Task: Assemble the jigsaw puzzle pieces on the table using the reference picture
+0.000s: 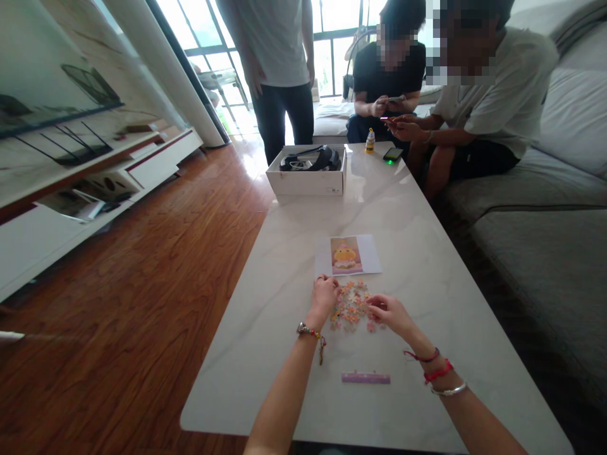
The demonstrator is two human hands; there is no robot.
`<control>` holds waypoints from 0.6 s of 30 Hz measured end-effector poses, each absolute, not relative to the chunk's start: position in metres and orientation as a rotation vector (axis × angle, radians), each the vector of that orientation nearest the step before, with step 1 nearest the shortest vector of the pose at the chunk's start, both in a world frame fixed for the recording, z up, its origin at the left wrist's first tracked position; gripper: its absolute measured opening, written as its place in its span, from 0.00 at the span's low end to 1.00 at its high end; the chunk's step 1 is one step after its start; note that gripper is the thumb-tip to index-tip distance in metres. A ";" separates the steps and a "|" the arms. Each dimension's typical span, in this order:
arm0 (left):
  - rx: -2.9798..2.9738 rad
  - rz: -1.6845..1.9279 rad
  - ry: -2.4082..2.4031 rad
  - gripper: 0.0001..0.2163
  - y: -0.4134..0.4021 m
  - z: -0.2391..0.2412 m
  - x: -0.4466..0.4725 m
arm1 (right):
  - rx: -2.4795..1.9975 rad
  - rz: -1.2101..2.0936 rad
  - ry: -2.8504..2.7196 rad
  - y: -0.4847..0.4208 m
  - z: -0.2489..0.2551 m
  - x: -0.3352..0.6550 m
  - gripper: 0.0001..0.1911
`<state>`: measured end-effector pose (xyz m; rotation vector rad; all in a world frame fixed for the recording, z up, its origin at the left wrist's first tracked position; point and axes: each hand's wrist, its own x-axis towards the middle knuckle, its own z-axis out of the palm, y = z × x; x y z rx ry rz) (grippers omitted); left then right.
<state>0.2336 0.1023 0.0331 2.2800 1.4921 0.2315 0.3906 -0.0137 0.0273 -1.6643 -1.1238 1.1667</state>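
A pile of small pastel jigsaw pieces (351,303) lies on the white marble table (427,265). My left hand (324,294) rests at the pile's left edge, fingers curled in on the pieces. My right hand (389,311) is at the pile's right edge, fingers pinched together over a piece. What each hand grips is too small to name. Just beyond the pile lies a printed reference picture (348,254) of a yellow chick on a white sheet. A short joined strip of purple pieces (365,378) lies near the front edge, between my forearms.
An open white box (308,179) holding a black headset stands at the table's far end, with a small yellow bottle (370,141) and a phone (392,154) beside it. Two people sit on the grey sofa (545,189) at right; another stands by the window.
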 end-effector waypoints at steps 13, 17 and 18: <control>2.289 0.179 1.386 0.08 0.112 0.031 0.236 | -1.514 1.171 -0.802 0.011 0.032 0.401 0.13; 2.278 0.195 1.370 0.07 0.113 0.034 0.237 | -1.455 1.233 -0.742 0.010 0.038 0.397 0.15; 2.271 0.204 1.368 0.07 0.113 0.036 0.237 | -1.448 1.244 -0.730 0.009 0.039 0.397 0.15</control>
